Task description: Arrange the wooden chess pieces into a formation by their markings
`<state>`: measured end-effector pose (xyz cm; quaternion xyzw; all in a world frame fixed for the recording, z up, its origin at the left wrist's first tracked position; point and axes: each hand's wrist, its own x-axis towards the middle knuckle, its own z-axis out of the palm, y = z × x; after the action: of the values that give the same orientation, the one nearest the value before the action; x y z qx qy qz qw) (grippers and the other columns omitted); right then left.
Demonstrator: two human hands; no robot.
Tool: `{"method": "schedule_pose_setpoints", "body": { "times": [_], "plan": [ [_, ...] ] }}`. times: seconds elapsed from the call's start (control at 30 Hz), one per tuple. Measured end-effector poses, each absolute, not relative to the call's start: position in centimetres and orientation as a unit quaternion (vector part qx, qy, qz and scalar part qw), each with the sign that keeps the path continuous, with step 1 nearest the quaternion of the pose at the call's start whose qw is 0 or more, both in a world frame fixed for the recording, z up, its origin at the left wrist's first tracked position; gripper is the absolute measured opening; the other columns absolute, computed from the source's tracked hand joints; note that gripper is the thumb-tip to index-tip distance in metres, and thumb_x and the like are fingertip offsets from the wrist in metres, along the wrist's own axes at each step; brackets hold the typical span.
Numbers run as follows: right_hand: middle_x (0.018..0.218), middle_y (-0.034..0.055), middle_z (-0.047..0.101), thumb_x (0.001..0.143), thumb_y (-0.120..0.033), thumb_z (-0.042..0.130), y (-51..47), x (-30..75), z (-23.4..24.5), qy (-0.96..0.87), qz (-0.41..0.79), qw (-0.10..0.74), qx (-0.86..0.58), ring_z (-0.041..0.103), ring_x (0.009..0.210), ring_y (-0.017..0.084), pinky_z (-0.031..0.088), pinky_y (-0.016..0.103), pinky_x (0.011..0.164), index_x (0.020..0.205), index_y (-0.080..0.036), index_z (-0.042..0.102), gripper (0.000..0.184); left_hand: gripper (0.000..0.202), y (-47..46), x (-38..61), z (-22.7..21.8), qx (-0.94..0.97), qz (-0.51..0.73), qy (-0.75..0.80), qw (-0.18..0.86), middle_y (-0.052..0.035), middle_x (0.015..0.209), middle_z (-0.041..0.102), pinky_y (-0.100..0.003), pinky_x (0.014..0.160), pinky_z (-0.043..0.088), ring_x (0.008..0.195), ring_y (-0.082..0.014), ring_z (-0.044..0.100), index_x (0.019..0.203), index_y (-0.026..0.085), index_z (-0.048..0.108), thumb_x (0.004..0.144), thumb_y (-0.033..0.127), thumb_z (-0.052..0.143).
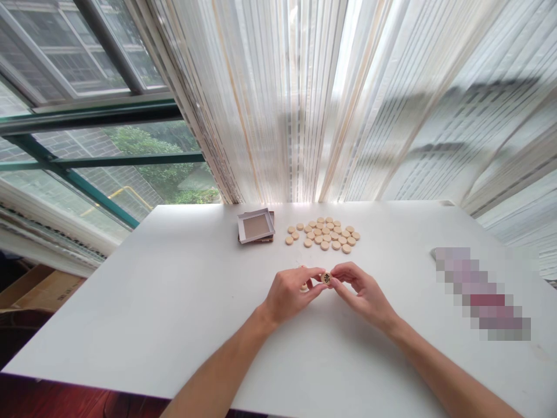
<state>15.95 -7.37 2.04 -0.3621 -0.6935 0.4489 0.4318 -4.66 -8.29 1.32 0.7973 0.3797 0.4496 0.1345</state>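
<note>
Between the fingertips of both hands is a round wooden Chinese chess piece [326, 278], its face with a black character turned toward me. My left hand [289, 293] pinches its left edge with thumb and forefinger. From the other side, my right hand [359, 288] grips the same piece by its right edge. Partly hidden behind my left fingers are more pale pieces [303, 285]; how many, and whether they are stacked, I cannot tell. Farther back lies a loose spread of Chinese chess pieces [327, 231], their visible tops plain.
A shallow open box [256, 225] rests at the back of the white table [152, 313], left of the spread pieces. On the right lies a long blurred-out object [483, 296]. Striped curtains [296, 104] hang along the far edge, beside a window [108, 128].
</note>
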Motion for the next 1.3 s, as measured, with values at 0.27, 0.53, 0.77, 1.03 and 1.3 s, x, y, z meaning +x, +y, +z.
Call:
{"method": "schedule_pose_setpoints", "body": {
  "times": [0.27, 0.53, 0.77, 1.03, 1.3],
  "plan": [
    [0.100, 0.0066, 0.070, 0.094, -0.033, 0.063, -7.43, 16.09, 2.44, -0.700, 0.442, 0.428, -0.362, 0.070, 0.088, 0.021, 0.059, 0.038, 0.083, 0.104, -0.023, 0.064, 0.014, 0.025, -8.26, -4.77, 1.25, 0.787, 0.439, 0.393, 0.182, -0.0036, 0.091, 0.076, -0.025, 0.067, 0.058, 0.066, -0.0116, 0.066, 0.114, 0.020, 0.068, 0.092, 0.031, 0.066],
    [0.105, 0.0070, 0.070, 0.093, -0.029, 0.065, -7.44, 16.06, 2.32, -0.706, 0.448, 0.425, -0.347, 0.069, 0.094, 0.022, 0.059, 0.039, 0.087, 0.111, -0.024, 0.062, 0.019, 0.028, -8.28, -4.99, 1.43, 0.770, 0.441, 0.394, 0.238, -0.0052, 0.096, 0.076, -0.024, 0.065, 0.059, 0.069, -0.0120, 0.067, 0.117, 0.020, 0.068, 0.091, 0.030, 0.066],
    [0.105, 0.0071, 0.070, 0.093, -0.030, 0.065, -7.41, 16.09, 2.30, -0.710, 0.443, 0.421, -0.351, 0.070, 0.093, 0.021, 0.059, 0.038, 0.087, 0.112, -0.023, 0.063, 0.020, 0.029, -8.26, -5.01, 1.32, 0.759, 0.447, 0.394, 0.261, -0.0056, 0.098, 0.076, -0.024, 0.066, 0.059, 0.072, -0.0124, 0.067, 0.117, 0.019, 0.068, 0.090, 0.029, 0.069],
    [0.105, 0.0079, 0.071, 0.093, -0.031, 0.064, -7.36, 16.15, 2.40, -0.712, 0.438, 0.418, -0.355, 0.069, 0.093, 0.022, 0.059, 0.040, 0.088, 0.111, -0.023, 0.063, 0.020, 0.031, -8.36, -4.88, 1.50, 0.740, 0.450, 0.396, 0.304, -0.0065, 0.099, 0.076, -0.024, 0.067, 0.060, 0.073, -0.0128, 0.068, 0.118, 0.019, 0.068, 0.089, 0.028, 0.069],
    [0.104, 0.0079, 0.070, 0.093, -0.032, 0.063, -7.50, 16.06, 2.54, -0.716, 0.433, 0.416, -0.356, 0.069, 0.091, 0.022, 0.059, 0.040, 0.086, 0.111, -0.023, 0.062, 0.019, 0.031, -8.36, -4.89, 1.70, 0.742, 0.450, 0.394, 0.303, -0.0068, 0.097, 0.076, -0.025, 0.067, 0.060, 0.074, -0.0137, 0.068, 0.119, 0.019, 0.068, 0.089, 0.029, 0.070]
  ]
}}
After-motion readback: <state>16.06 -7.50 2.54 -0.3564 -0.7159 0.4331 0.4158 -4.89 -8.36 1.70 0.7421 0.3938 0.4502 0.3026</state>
